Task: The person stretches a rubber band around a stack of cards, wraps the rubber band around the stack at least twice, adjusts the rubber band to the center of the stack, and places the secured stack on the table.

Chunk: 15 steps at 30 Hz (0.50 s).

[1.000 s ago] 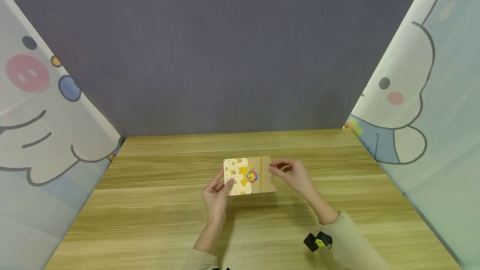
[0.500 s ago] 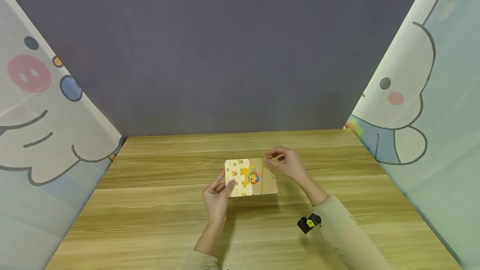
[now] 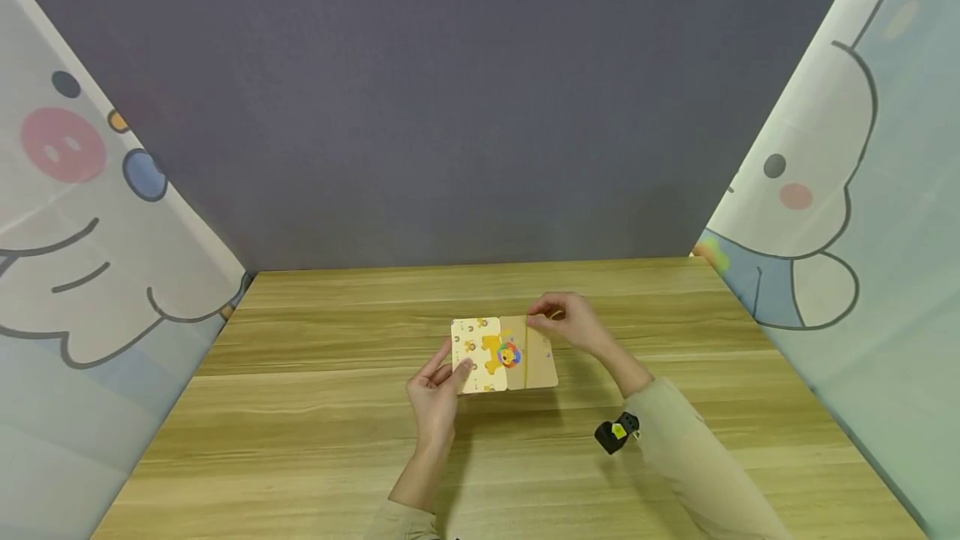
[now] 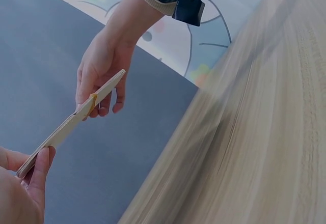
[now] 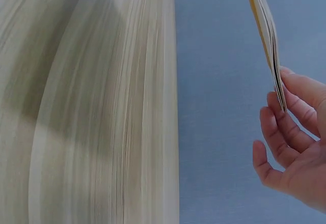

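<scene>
A small notebook (image 3: 480,373), half cream and half tan with a lion picture, is held up above the table. My left hand (image 3: 435,402) grips its left side, thumb on the cover and fingers behind. A yellow elastic band (image 3: 526,365) runs down the tan half. At the notebook's top edge my right hand (image 3: 573,323) pinches this band between thumb and finger. In the left wrist view the notebook (image 4: 66,127) appears edge-on, the band (image 4: 91,103) beside the right hand's fingers. The right wrist view shows its page edges (image 5: 270,46) and the left hand (image 5: 295,132).
A wood-grain table (image 3: 300,440) spreads under both hands. Behind it rises a dark grey panel (image 3: 480,107), with cartoon-printed curtains (image 3: 810,190) at both sides. A black wrist device (image 3: 615,432) hangs at the right sleeve.
My right hand has moved leftward and up from the notebook's right edge to its top edge by the band. My left hand keeps its grip, with the notebook barely shifted.
</scene>
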Each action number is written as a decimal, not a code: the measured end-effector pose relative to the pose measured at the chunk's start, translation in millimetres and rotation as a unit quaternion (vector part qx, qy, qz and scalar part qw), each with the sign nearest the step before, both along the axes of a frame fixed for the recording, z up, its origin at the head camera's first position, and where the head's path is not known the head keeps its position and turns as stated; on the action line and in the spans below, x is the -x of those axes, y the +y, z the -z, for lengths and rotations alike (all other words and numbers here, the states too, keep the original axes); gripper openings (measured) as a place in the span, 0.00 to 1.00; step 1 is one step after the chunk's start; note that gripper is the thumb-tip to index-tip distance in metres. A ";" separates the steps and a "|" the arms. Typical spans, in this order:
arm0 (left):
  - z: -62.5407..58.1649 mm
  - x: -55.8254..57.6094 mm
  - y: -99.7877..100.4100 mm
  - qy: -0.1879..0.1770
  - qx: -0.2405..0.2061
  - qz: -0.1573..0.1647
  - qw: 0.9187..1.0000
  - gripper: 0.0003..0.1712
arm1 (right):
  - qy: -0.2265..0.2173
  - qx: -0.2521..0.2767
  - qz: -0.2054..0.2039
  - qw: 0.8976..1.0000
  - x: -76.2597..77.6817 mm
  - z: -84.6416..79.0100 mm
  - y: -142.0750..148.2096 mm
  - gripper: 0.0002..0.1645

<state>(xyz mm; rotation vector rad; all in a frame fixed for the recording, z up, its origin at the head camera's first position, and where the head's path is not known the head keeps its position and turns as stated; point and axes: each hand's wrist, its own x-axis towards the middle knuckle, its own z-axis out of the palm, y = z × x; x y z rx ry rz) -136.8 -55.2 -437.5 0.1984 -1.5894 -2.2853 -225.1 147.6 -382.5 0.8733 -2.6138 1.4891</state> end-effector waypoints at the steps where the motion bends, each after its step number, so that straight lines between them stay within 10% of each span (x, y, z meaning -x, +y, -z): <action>1: -0.1 -0.1 0.3 -0.001 0.001 -0.001 1.000 0.25 | -0.004 0.002 -0.003 1.000 -2.2 -3.3 -0.7 0.08; 8: 1.9 0.7 2.4 -0.007 0.002 -0.009 1.000 0.25 | -0.022 0.015 0.000 1.000 -13.6 -17.7 -5.1 0.08; 15: 4.0 -0.8 4.6 -0.007 -0.002 0.000 1.000 0.25 | -0.047 0.045 0.002 0.998 -2.2 2.4 -1.1 0.09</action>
